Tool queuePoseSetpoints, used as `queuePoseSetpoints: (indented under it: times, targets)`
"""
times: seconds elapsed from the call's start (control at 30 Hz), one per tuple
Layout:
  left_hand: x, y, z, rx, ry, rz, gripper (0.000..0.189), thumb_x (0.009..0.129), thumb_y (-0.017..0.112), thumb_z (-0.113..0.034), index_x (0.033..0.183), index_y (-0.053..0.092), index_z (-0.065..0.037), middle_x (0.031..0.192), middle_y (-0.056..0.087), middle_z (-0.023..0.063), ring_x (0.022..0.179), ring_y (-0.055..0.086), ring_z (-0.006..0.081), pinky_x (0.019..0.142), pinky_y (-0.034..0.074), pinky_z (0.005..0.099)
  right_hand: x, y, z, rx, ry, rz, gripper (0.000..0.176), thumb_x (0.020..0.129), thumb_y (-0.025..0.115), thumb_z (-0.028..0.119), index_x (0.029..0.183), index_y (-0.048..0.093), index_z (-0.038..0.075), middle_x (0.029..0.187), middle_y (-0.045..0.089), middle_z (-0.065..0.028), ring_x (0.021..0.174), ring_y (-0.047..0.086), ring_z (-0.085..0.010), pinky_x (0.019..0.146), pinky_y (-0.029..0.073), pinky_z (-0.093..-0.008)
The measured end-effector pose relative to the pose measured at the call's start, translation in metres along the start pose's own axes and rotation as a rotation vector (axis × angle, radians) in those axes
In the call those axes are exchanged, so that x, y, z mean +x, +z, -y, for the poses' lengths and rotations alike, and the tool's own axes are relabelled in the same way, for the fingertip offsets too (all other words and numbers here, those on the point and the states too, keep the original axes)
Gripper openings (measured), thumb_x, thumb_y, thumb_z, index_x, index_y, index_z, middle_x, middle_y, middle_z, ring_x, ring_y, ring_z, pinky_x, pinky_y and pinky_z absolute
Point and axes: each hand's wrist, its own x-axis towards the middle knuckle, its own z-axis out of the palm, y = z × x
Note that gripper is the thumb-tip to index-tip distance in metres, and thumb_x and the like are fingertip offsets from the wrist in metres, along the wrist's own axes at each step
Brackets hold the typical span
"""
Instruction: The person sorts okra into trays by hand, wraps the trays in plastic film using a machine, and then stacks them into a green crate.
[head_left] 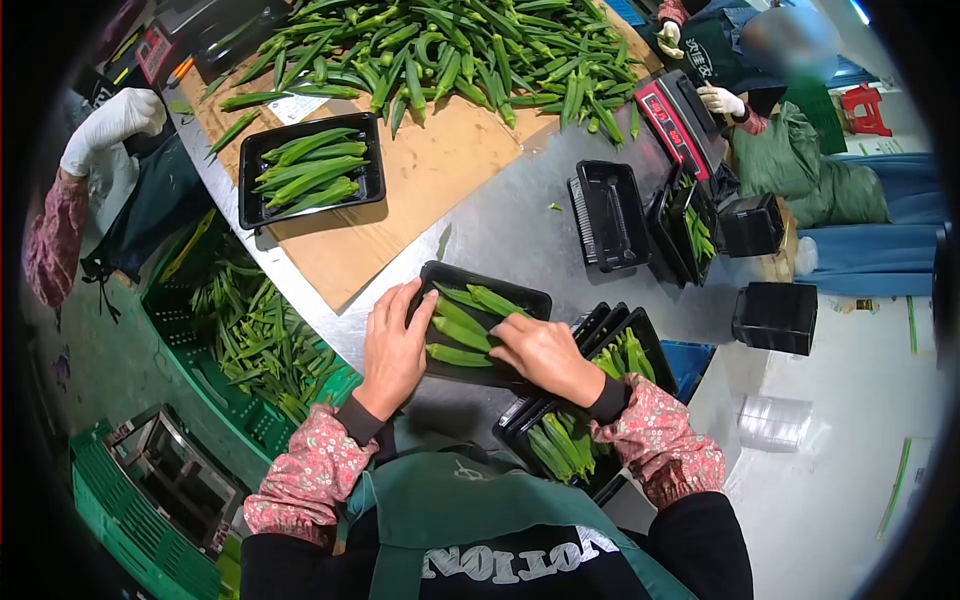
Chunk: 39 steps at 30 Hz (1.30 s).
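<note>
Head view: my left hand (393,350) lies over the left end of a shallow black plastic tray (460,275) on the shiny metal counter (490,220), its thumb and forefinger spread apart at the tips. My right hand (545,355) reaches in over the near right side of that tray, its fingers curled down onto the right ends of some long green okra pods (462,325); I can't tell whether that grip is closed on any of them. The pods lie side by side inside the tray, pointing roughly left to right.

Just beside it, to the near right, I have more black trays holding okra (565,445), partly behind my right forearm. To the far left, a black tray of okra (312,172) sits on a brown cardboard sheet (420,175), below a big loose heap of okra (420,60). To the far right I see a red and black scale (675,125), with a ribbed black tray (612,215) on its near side. Left of the counter, lower down, a green plastic crate (220,400) holds more pods. One person's white-gloved hand (125,120) shows at the far left, and another person's gloved hand (720,100) is beside the scale.
</note>
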Motion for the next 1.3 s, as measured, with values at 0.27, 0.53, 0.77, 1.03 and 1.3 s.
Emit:
queuePoseSetpoints:
  times: [0.27,0.53,0.77,1.03,1.3]
  targets:
    - [0.007,0.008,-0.003,0.065,0.219,0.138,0.040,0.073,0.060,-0.001,0.112,0.065,-0.008,0.127,0.056,0.0067,0.137,0.034,0.0321,0.111,0.017,0.0597,0.000,-0.004,-0.031,-0.113,0.203,0.002,0.022,0.084,0.067,0.018,0.101,0.062,0.005,0.086,0.065,-0.0120,0.072,0.063,-0.0354,0.062,0.049,-0.0447]
    - [0.003,0.003,-0.001,-0.096,0.116,-0.127,0.045,0.077,0.057,0.004,0.121,0.057,-0.001,0.122,0.056,0.0158,0.127,0.046,0.0345,0.104,0.034,0.0508,0.017,-0.012,-0.019,0.026,0.040,-0.029,0.029,0.084,0.066,0.017,0.110,0.060,0.006,0.090,0.065,-0.0116,0.077,0.063,-0.0345,0.065,0.050,-0.0431]
    - [0.012,0.001,0.012,-0.159,0.041,-0.119,0.035,0.076,0.061,0.003,0.110,0.063,-0.002,0.122,0.056,0.0148,0.123,0.048,0.0374,0.100,0.037,0.0497,0.043,-0.023,-0.050,0.051,0.104,-0.140,0.019,0.087,0.064,0.020,0.099,0.066,0.006,0.088,0.066,-0.0137,0.077,0.063,-0.0359,0.065,0.051,-0.0434]
    - [0.050,-0.012,0.009,-0.153,0.143,-0.051,0.021,0.072,0.071,-0.004,0.092,0.068,-0.008,0.115,0.058,0.0116,0.124,0.046,0.0404,0.099,0.038,0.0521,0.095,-0.050,-0.084,-0.021,0.124,-0.236,0.018,0.088,0.064,0.020,0.097,0.068,0.005,0.089,0.068,-0.0125,0.073,0.065,-0.0308,0.064,0.051,-0.0381]
    - [0.104,0.002,0.016,-0.324,0.089,-0.109,0.016,0.078,0.068,-0.003,0.093,0.067,-0.004,0.098,0.064,0.0104,0.100,0.061,0.0300,0.085,0.048,0.0396,0.213,-0.057,-0.197,0.112,0.308,-0.444,0.025,0.085,0.063,0.025,0.098,0.066,0.004,0.097,0.064,-0.0184,0.094,0.060,-0.0373,0.083,0.047,-0.0447]
